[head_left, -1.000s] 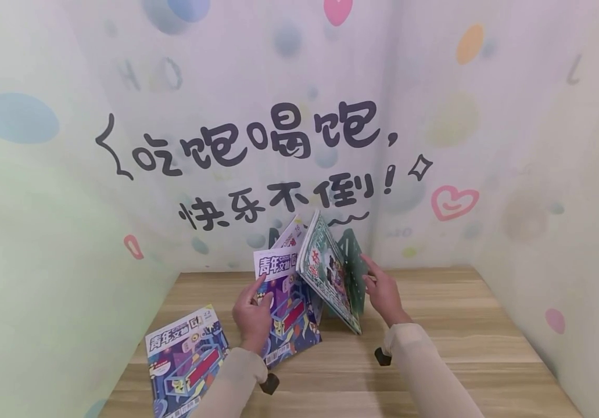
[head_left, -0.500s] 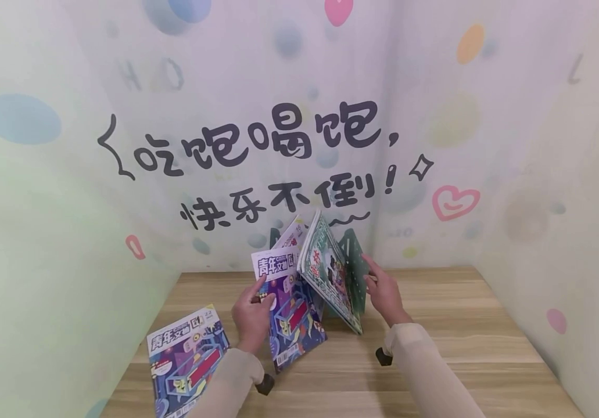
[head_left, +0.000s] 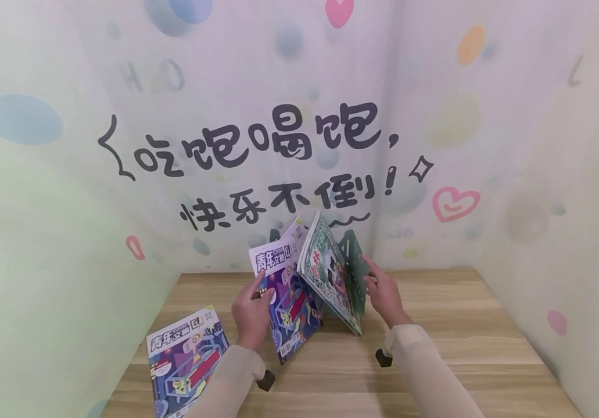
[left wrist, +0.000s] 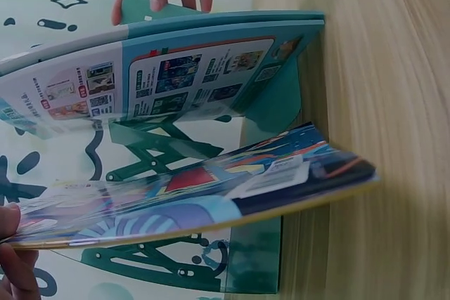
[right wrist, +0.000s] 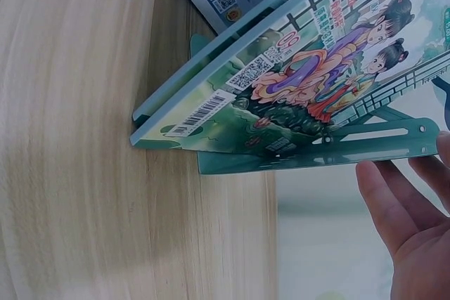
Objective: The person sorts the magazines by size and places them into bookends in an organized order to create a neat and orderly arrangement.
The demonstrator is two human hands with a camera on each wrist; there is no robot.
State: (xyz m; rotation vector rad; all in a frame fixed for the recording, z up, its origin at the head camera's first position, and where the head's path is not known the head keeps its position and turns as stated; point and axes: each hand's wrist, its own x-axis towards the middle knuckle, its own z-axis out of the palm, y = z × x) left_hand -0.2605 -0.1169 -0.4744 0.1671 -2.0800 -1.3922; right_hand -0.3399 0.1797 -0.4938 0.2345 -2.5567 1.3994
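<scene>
My left hand (head_left: 251, 319) pinches the left edge of a purple-and-blue magazine (head_left: 291, 316), thumb on its front cover. The magazine stands nearly upright, angled. Behind it shows part of a pale magazine (head_left: 293, 230) with a number 16. Two green-covered magazines (right wrist: 351, 68) lean to the right of it. They stand in a green expandable bookend (left wrist: 162, 156) with lattice bars. My right hand (head_left: 385, 296) holds the bookend's right side panel (right wrist: 316, 154), fingers against its outer face. From the left wrist view, the held magazine's lower edge seems near the bookend's base.
Another purple-and-blue magazine (head_left: 186, 363) lies flat at the left of the wooden table (head_left: 435, 360), partly under my left sleeve. Close behind the bookend rises a wall (head_left: 424, 232) with printed lettering; side walls flank the table.
My left hand has turned the purple-and-blue magazine, and its bottom has shifted rightward and back toward the bookend. The right hand stays on the side panel.
</scene>
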